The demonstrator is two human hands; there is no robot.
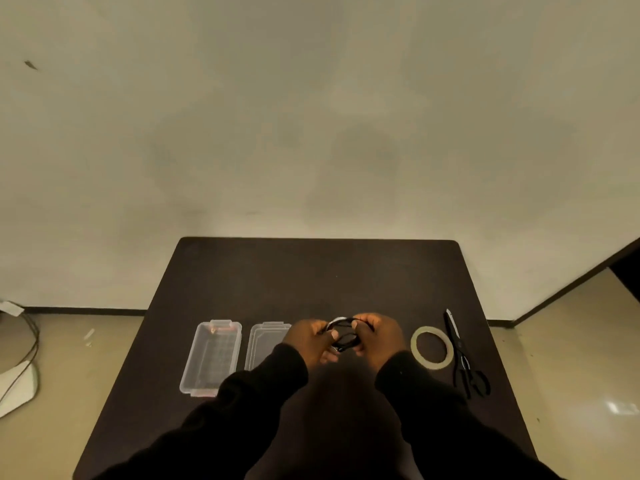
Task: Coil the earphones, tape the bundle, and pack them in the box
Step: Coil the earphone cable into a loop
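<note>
Now, hands: both are raised over the middle of the dark table (311,271), close together, knuckles toward the camera, dark sleeves (263,386) running back to the viewer.
Left hand (310,341): fingers curled in, pinching the left side of the coil.
Right hand (379,336): fingers curled in, gripping the right side of the coil.
Earphones (343,332): one black cable, looped into a small coil held between the two hands above the table; the earbuds cannot be made out.
Box (211,358): one clear plastic box, open, left of the hands.
Lid (265,341): one clear lid, lying just beside the box, partly behind the left hand.
Tape roll (432,347): one, flat on the table, right of the hands.
Scissors (462,355): one black pair, just right of the tape roll.
</note>
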